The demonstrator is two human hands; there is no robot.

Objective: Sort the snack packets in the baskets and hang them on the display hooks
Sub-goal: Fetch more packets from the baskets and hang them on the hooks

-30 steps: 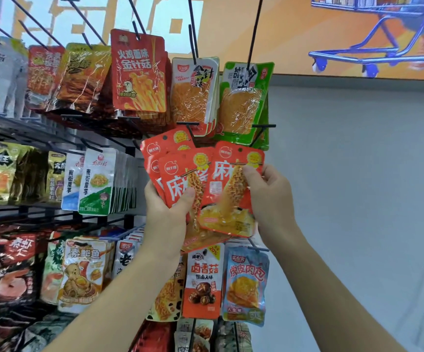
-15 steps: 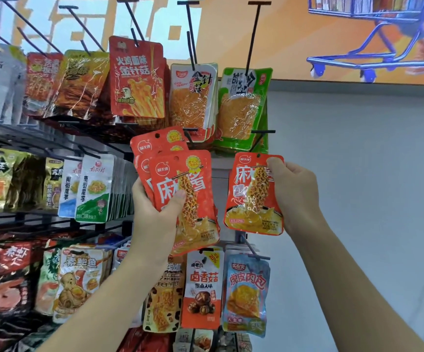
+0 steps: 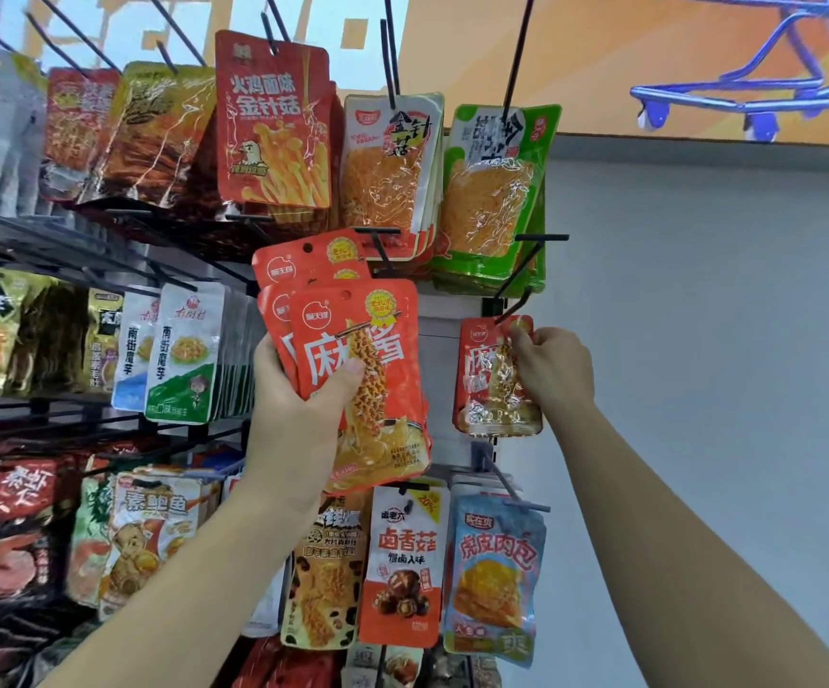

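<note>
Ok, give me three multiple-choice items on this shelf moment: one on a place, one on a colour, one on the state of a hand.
1. Where does the right hand hold its single packet?
A. in a basket
B. at the tip of a black hook
C. flat on the floor

2. What colour are the top-row packets hanging just above that hook?
A. green
B. blue
C. purple

3. What is the left hand doing?
A. hanging empty
B. pressing flat on the wall
C. gripping a stack of orange-red packets

Answers:
1 B, the packet's top edge meets the hook's tip.
2 A, green wrappers hang right over the hook.
3 C, the hand curls round the stack, thumb on its front.
</note>
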